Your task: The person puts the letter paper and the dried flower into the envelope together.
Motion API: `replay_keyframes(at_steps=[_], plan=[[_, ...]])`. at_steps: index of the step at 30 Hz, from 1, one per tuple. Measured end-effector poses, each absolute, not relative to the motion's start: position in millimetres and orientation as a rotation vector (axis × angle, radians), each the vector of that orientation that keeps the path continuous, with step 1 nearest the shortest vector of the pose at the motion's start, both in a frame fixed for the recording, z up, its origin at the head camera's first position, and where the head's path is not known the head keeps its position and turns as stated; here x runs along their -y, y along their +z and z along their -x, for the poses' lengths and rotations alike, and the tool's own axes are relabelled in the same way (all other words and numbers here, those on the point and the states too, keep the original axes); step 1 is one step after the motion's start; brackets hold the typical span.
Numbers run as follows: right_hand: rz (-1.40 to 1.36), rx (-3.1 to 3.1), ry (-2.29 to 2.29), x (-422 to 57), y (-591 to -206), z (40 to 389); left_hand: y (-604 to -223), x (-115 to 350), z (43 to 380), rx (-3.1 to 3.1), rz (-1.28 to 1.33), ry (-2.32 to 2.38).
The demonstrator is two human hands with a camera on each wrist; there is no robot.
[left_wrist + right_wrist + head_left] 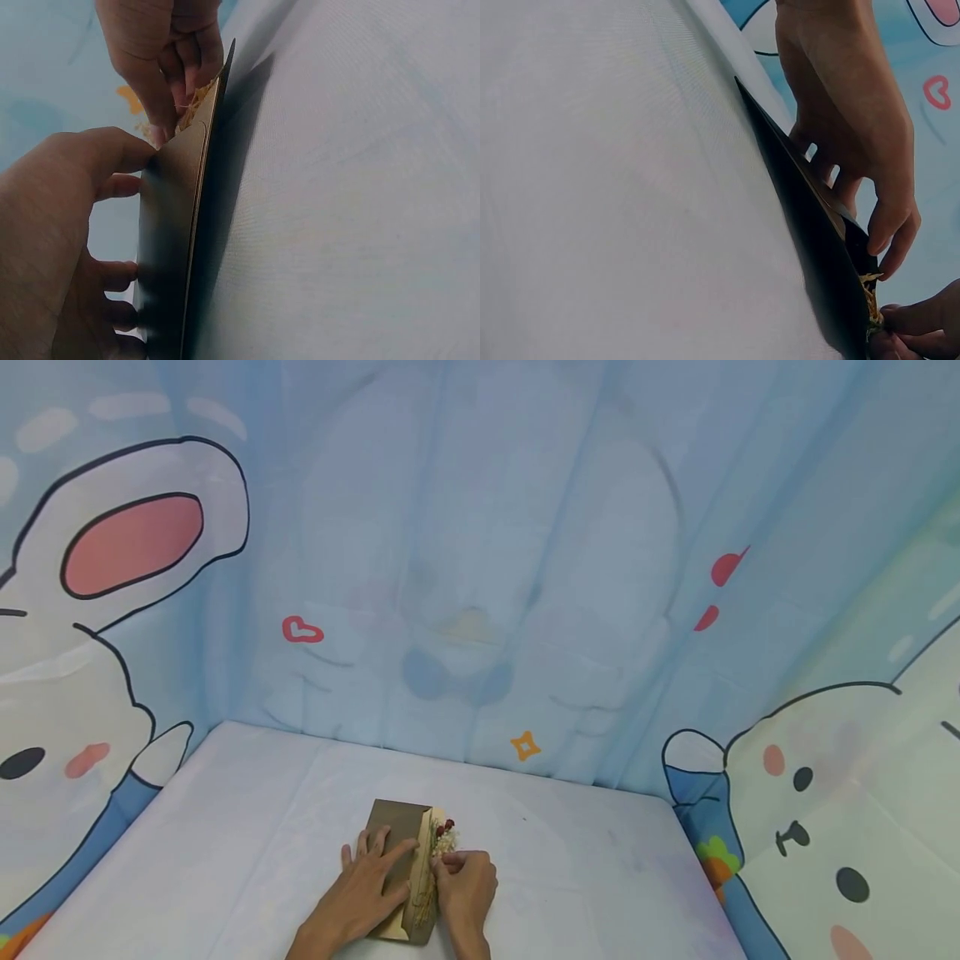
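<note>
A flat brown paper envelope (397, 818) lies on the table with a cream inner strip showing along its right side. My left hand (360, 885) rests on it with spread fingers, the forefinger and thumb reaching to the strip. Along that side lies a small bunch of dried flowers (447, 841), with dark red and cream heads at the far end and thin stems toward me. My right hand (468, 885) pinches the bunch between thumb and forefinger. In the right wrist view, yellowish dried bits (872, 296) stick out at the envelope's edge beside the pinching fingertips.
The table (600, 877) has a white cloth over it. Behind and at both sides hangs a light blue curtain (465, 527) printed with cartoon rabbits.
</note>
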State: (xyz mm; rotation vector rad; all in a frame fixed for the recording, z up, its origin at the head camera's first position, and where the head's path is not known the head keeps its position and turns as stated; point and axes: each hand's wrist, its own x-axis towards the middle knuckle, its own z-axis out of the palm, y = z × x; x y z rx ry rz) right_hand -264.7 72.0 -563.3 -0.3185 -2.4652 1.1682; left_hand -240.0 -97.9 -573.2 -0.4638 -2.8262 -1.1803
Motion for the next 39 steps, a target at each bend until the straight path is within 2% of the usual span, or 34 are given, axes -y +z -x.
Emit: replay_keyframes(at_steps=[27, 39], plan=[[0.124, 2.487, 1.245, -51.1, -572.3, 267.1, -575.4, 97.0, 240.9, 2.790, 0.523, -1.260], [-0.085, 2.547, 1.477, -68.4, -578.5, 277.8, -573.4, 102.0, 240.7, 2.808, 0.499, -1.244]])
